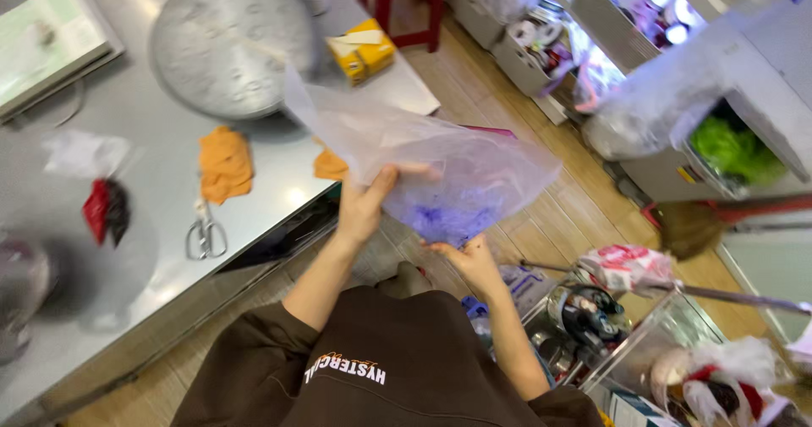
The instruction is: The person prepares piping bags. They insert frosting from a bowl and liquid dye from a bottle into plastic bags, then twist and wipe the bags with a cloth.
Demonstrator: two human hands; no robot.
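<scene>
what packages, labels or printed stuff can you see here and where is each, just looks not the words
Yellow box: on the steel table's far edge, small, yellow with white flaps.
Book: table's far left corner, flat, pale green and white.
Clear bag: held by left hand and right hand, purple bits inside.
Red-white packet: on the floor clutter, right.

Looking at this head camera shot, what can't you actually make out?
- What is inside the plastic bag: only a purple blur shows through the film.
- The fingers of the right hand: tucked under the bag.
- The left hand: its fingertips are behind the bag's edge.
- The round metal lid: motion blur smears its surface.
- The contents of the bins at lower right: cluttered, cut off by the frame edge.
</scene>
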